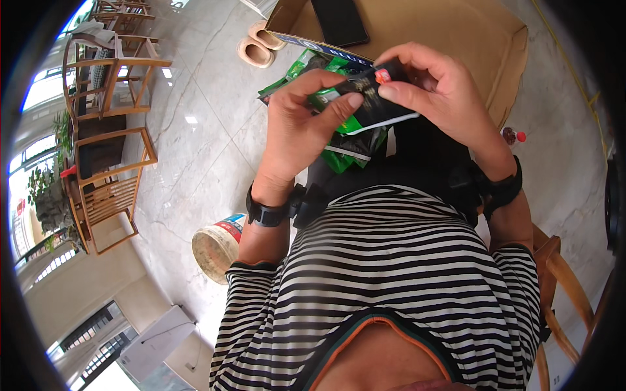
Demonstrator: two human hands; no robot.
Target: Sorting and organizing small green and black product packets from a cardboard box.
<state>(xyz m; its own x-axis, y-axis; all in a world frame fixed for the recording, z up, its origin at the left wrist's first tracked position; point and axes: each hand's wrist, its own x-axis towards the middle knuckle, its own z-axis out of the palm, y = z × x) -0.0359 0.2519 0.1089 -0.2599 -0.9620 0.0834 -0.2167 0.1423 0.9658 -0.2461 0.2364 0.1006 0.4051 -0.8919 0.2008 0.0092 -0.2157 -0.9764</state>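
Over my lap, my left hand [304, 122] pinches one side of a black and green plastic packet [374, 107] between thumb and fingers. The packet has a pale bottom edge and bears writing. My right hand [442, 90] grips the packet's other upper side, its thumb beside a small red and white piece [383, 76]. Whether that piece is stuck to the packet or loose, I cannot tell. More green and black packets [354, 149] lie on my lap below, and another packet [301, 66] shows behind my left hand, against the cardboard box.
An open cardboard box [450, 34] stands ahead, with a black smartphone [341, 22] in it. Pale slippers [256, 51] and a dirty bucket [215, 251] are on the floor to the left. A small red-capped container [513, 136] lies at right. Wooden chairs [112, 88] stand far left.
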